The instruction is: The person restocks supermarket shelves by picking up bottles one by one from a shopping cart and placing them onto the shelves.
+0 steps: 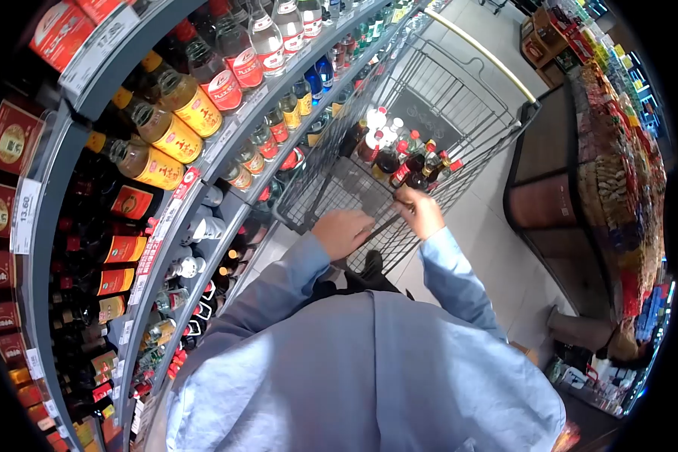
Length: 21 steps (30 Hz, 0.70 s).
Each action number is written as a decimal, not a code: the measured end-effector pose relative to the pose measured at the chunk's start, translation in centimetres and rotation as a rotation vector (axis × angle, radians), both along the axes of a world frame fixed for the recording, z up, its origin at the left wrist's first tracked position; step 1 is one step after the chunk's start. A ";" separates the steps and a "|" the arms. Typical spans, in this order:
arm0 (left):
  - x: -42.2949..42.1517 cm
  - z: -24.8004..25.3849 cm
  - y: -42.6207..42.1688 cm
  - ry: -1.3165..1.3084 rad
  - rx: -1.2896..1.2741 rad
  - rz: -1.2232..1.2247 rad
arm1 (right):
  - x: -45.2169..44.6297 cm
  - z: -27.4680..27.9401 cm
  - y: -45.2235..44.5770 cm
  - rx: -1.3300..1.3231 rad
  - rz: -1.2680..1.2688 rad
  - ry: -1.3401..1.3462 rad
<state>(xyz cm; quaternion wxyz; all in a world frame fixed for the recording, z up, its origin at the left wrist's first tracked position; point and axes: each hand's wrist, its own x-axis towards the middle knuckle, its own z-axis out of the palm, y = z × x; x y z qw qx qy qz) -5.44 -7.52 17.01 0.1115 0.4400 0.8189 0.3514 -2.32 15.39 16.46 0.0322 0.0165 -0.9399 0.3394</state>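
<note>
Several bottles with red, white and dark caps stand together in a wire shopping cart (459,98). Among them is a dark bottle (385,163). My left hand (344,232) is over the cart's near side, back up, its fingers curled together. Further right, my right hand (420,211) is just on the near side of the bottles, thumb and fingers pinched. A thin dark strip runs between the two hands; whether it is a cart bar or something held cannot be made out. What lies inside either hand's fingers is hidden.
Curved shelves (226,162) full of bottles rise close on the left, with price tags along their edges. On the right stands a display bin (557,203) heaped with packaged goods. A person's arm (580,331) shows at the lower right. Pale floor tiles (478,218) lie between.
</note>
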 end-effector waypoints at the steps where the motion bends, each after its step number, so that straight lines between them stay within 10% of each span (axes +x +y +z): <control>1: -0.4 -0.7 0.9 -0.035 0.015 0.026 | -1.8 -0.8 1.9 0.025 -0.027 0.031; 11: 0.9 -12.1 10.7 -0.540 -0.023 0.485 | -13.7 -16.0 15.9 0.564 -0.089 -0.637; 21: -1.8 -18.0 17.6 -0.690 -0.108 0.650 | -15.3 -20.8 18.8 0.471 0.237 -0.746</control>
